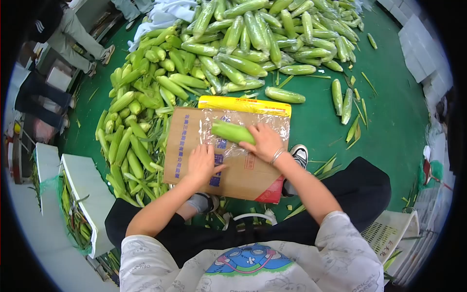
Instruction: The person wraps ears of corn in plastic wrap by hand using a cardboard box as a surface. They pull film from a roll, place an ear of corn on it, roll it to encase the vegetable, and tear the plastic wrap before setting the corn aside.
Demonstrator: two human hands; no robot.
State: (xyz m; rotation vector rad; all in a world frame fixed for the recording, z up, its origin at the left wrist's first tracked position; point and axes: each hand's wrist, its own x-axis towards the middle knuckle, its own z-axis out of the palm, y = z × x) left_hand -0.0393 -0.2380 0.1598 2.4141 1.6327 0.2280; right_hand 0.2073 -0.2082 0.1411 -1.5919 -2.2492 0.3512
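An ear of corn in its green husk (229, 131) lies on clear plastic wrap (272, 122), spread over the top of a brown cardboard box (187, 141) between my knees. My right hand (266, 142) grips the right end of the ear, thumb on the near side and fingers on the far side. Just left of and nearer than the ear, my left hand (201, 164) rests on the cardboard by the edge of the wrap, fingers stretched forward and thumb out to the right. Along the box's far edge lies a yellow cling-film box (243, 105).
Unwrapped corn (131, 141) is heaped at the left, and film-wrapped ears (253, 39) are piled ahead. Loose wrapped ears (284, 95) lie on the green floor (399, 126). White foam boxes (80, 194) stand at the left. Other people's legs (78, 39) show at upper left.
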